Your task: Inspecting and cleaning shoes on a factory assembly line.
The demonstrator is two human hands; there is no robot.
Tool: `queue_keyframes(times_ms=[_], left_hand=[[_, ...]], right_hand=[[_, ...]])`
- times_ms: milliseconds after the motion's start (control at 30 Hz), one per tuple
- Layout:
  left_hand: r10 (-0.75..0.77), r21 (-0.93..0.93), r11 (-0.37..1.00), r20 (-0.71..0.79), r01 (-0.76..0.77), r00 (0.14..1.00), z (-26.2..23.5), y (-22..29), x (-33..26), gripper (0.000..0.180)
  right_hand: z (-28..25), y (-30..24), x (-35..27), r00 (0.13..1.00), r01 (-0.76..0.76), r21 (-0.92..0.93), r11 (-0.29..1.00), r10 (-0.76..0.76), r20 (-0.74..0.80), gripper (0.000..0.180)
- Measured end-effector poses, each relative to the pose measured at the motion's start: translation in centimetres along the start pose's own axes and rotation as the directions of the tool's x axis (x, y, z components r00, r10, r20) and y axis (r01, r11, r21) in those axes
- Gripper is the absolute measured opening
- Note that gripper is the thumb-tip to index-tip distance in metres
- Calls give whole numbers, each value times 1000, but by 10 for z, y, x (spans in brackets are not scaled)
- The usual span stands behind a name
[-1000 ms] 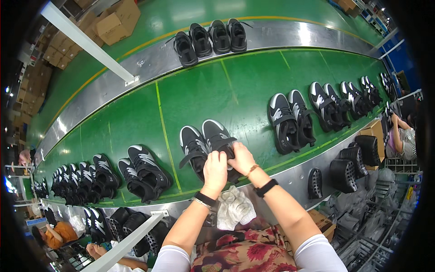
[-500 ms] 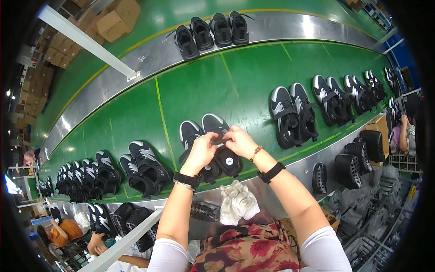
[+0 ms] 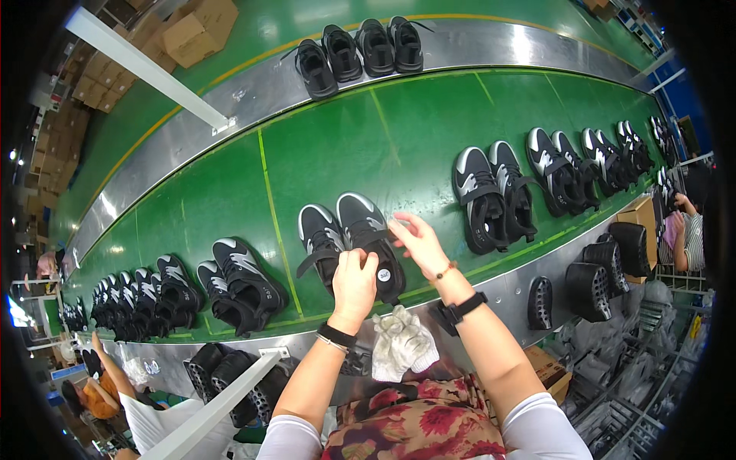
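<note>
A pair of black-and-silver sneakers lies before me on the green belt: a left sneaker point(image 3: 317, 230) and a right sneaker point(image 3: 360, 215), toes pointing away. A dark strap crosses each one. My left hand point(image 3: 354, 287) is closed at the opening of the right sneaker, fingers curled on its upper edge; the exact part gripped is hidden. Beside that shoe's strap end, my right hand point(image 3: 420, 244) is open, fingers apart and holding nothing. A round white sticker point(image 3: 385, 275) shows inside the right sneaker's heel.
More sneaker pairs stand along the belt to the left point(image 3: 249, 284) and right point(image 3: 491, 195). Several black shoes point(image 3: 360, 52) sit on the far metal ledge. White gloves point(image 3: 402, 345) lie on the near edge. Black shoe moulds point(image 3: 589, 290), a white post point(image 3: 218, 402) and co-workers flank me.
My right hand has let go of the strap area and moved right, opening. My left hand has shifted right and nearer. The belt's shoes have slid slightly left. A co-worker's arm now reaches up at lower left.
</note>
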State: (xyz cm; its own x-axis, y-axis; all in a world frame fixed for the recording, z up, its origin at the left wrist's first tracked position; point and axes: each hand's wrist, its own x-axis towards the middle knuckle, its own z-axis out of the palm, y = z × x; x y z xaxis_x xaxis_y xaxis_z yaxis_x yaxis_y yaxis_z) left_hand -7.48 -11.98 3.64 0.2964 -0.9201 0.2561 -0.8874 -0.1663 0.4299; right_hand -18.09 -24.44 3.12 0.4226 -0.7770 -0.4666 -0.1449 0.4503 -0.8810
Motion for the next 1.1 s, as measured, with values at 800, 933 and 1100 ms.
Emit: queue_keyframes(times_ms=[800, 933, 1100], left_hand=[[-418, -386, 850, -77, 359, 905, -53, 1, -58, 30], [-616, -271, 768, -62, 581, 785, -61, -15, -146, 24], [-753, -150, 651, -9, 744, 658, -14, -32, -212, 33]], right_hand=[[-14, 73, -16, 962, 168, -573, 802, -262, -84, 13], [4, 19, -95, 877, 475, -601, 642, -396, 271, 4], [30, 87, -173, 670, 742, -638, 205, -192, 717, 37]])
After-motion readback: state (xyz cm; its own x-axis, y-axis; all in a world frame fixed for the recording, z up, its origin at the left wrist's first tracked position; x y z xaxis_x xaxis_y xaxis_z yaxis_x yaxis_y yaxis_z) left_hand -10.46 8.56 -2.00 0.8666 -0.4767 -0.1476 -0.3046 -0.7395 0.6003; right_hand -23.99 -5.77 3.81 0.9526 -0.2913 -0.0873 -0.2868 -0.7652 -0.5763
